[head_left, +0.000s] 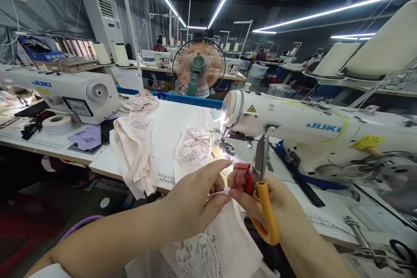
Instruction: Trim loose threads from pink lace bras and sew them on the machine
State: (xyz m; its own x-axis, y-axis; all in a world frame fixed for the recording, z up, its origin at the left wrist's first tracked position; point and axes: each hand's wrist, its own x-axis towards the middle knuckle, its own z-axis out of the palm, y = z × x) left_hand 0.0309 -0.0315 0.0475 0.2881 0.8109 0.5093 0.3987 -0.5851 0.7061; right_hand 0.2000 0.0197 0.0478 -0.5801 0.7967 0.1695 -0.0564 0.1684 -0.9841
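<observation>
My left hand [189, 197] is closed, thumb and fingers pinching a narrow white fabric strip [224, 192]. My right hand [283, 208] wraps round a pair of scissors [269, 219] with orange handles, blades pointing up and away from the fabric. Its thumb and fingertips also meet at the strip's other side. Something red [248, 179] sits at the right fingers beside the blades; what it is I cannot tell. Below both hands hangs a pale fabric piece with lace [208, 247]. Another lace piece [194, 150] lies on the table just beyond, near the needle area.
A white sewing machine [283, 115] stands at the right, its lamp lit. Pale garment pieces [135, 147] drape over the table's [166, 117] front edge. At left are another sewing machine [81, 91] and a tape roll [57, 124]. A large fan [198, 63] stands behind.
</observation>
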